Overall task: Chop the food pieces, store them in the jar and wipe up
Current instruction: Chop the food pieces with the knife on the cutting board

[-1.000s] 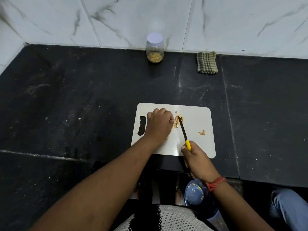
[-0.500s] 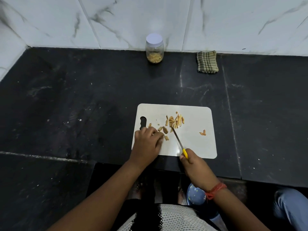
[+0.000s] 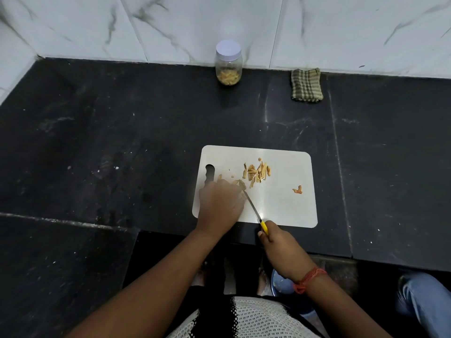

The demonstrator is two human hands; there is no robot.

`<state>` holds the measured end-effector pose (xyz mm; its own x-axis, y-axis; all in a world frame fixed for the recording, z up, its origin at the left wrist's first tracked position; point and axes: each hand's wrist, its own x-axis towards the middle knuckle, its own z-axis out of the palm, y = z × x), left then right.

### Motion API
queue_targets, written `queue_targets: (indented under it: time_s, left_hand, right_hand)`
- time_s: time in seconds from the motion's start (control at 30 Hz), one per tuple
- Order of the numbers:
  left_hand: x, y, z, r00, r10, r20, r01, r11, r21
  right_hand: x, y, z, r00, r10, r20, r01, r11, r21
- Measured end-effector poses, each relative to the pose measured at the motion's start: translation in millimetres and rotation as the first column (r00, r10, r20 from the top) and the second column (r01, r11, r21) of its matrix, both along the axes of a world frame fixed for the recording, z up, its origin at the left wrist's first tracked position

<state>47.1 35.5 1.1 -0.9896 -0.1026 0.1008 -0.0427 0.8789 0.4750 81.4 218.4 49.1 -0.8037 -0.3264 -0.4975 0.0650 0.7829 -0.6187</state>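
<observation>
A white chopping board [image 3: 280, 206] lies on the black counter. Tan food strips [image 3: 257, 173] sit in a heap near its middle, and one stray piece [image 3: 297, 189] lies to the right. My left hand [image 3: 219, 203] rests on the board's left part with curled fingers over a few pieces; it is blurred. My right hand [image 3: 278, 242] grips the yellow handle of a thin knife [image 3: 252, 208], whose tip reaches the pieces at my left fingers. A clear jar [image 3: 228, 63] with a white lid, part-filled with food, stands at the back wall.
A folded checked cloth [image 3: 306, 85] lies at the back wall, right of the jar. The counter's front edge has a step just below the board. Below it are a blue bowl [image 3: 280, 284] and someone's jeans-clad knee [image 3: 424, 296] at the lower right.
My left hand has slid from the middle heap to the board's lower left. The knife has swung so that its tip points left, and my right hand has drawn back off the board.
</observation>
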Motion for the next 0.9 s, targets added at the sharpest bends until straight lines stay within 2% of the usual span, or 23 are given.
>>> queue_targets:
  time_s: [0.37, 0.57, 0.9]
  left_hand:
    - [-9, 11, 6, 0.978, 0.150, 0.143, -0.164, 0.983, 0.087]
    - [-10, 12, 6, 0.972, 0.167, 0.163, -0.184, 0.978, 0.097]
    - [-9, 18, 9, 0.968, 0.192, 0.160, -0.205, 0.977, 0.065]
  right_hand:
    - [2, 3, -4, 0.999, 0.011, -0.033, -0.009, 0.998, 0.054]
    - [3, 5, -3, 0.999, 0.026, -0.027, -0.024, 0.997, 0.078]
    - [3, 5, -1, 0.999, -0.021, 0.024, 0.021, 1.000, -0.015]
